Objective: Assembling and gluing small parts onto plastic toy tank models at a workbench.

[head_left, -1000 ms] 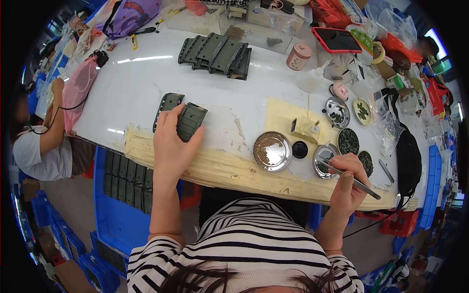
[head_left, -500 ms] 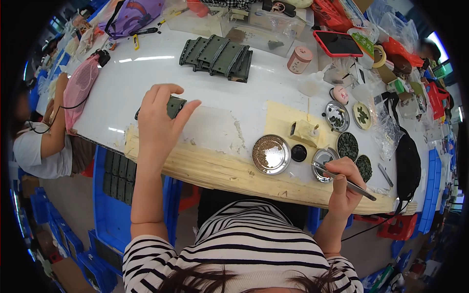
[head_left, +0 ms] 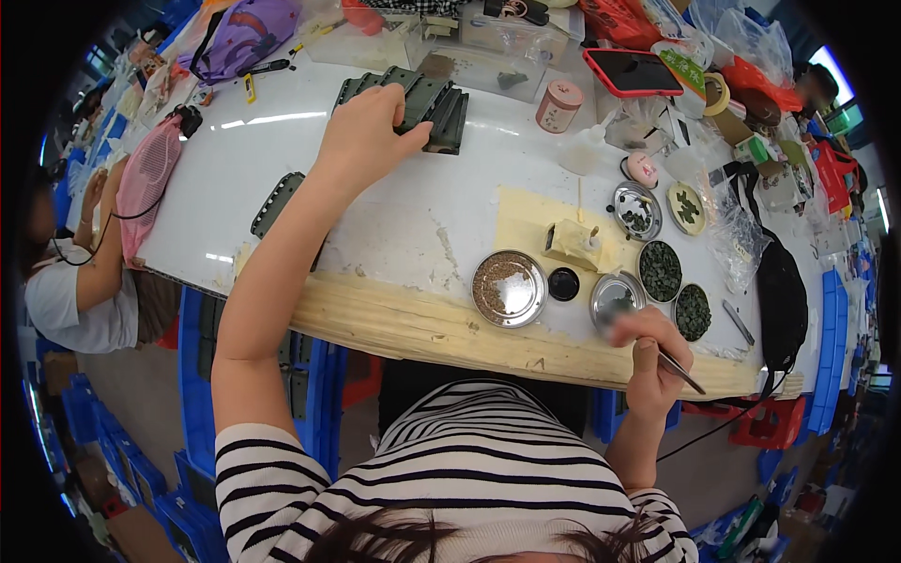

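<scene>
A: Please tell me, where is the left hand point(head_left: 364, 139)?
B: Between eleven and twelve o'clock from the centre, over the stack of green panels point(head_left: 436, 98). Thumb and fingers stand apart, with a gap between their tips.
A: Does it grip a panel?
B: I cannot tell; the hand covers the near-left part of the stack.
A: And the single green panel point(head_left: 275, 205)?
B: It lies at ten o'clock, on the white table point(head_left: 413, 197), beyond the left forearm.
A: What does the right hand point(head_left: 652, 349) do?
B: It is just after three o'clock, and its thumb and fingers pinch the tweezers point(head_left: 683, 373) near the metal dish point(head_left: 607, 282). The fingertips are blurred, so I cannot see the points of the tweezers.
</scene>
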`<action>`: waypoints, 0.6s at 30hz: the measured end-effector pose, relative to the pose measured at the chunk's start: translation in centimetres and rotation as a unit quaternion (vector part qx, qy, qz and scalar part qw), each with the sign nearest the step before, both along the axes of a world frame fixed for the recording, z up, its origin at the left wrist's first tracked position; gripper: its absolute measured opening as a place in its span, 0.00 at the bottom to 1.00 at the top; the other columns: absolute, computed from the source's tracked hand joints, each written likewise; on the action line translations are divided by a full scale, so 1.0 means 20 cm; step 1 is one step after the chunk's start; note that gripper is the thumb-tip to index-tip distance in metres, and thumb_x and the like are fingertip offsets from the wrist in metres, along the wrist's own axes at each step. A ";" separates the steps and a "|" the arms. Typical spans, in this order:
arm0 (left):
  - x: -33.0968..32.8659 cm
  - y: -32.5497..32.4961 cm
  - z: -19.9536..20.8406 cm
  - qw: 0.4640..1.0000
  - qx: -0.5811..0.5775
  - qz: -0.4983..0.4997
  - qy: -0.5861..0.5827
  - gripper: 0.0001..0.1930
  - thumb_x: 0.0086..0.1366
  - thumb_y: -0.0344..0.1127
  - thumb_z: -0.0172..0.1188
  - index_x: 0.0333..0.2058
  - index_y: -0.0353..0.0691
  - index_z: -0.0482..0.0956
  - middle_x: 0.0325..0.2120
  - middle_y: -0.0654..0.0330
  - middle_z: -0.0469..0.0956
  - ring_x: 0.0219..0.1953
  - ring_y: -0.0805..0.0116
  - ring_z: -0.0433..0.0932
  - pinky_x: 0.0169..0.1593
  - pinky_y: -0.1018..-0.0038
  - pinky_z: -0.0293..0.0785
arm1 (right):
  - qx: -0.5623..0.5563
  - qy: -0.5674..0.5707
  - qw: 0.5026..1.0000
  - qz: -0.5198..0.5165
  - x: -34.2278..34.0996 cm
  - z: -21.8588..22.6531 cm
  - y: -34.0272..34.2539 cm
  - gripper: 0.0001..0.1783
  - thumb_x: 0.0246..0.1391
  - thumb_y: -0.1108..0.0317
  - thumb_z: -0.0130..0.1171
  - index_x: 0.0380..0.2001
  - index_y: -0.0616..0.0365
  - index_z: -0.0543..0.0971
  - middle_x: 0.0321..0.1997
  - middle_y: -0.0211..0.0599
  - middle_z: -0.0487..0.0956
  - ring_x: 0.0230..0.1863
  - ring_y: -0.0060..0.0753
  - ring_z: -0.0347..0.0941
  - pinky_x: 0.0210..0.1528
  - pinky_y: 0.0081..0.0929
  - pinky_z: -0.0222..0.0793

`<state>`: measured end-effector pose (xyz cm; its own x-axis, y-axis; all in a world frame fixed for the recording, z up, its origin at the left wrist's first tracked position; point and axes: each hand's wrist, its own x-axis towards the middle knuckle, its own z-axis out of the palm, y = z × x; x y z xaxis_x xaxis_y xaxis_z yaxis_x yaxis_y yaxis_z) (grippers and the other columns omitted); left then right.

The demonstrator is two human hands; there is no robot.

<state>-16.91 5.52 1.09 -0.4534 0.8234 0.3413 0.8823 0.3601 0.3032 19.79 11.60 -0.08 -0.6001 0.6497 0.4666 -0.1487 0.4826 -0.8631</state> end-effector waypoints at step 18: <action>0.86 -0.41 -0.31 0.804 0.416 -0.241 -0.349 0.47 0.39 0.38 0.80 0.53 0.40 0.56 0.52 0.46 0.68 0.51 0.53 0.72 0.50 0.62 0.72 | -0.274 0.138 0.949 0.074 -0.25 0.04 -0.16 0.22 0.47 0.86 0.59 0.34 0.54 0.58 0.43 0.43 0.70 0.44 0.21 0.68 0.47 0.20 0.67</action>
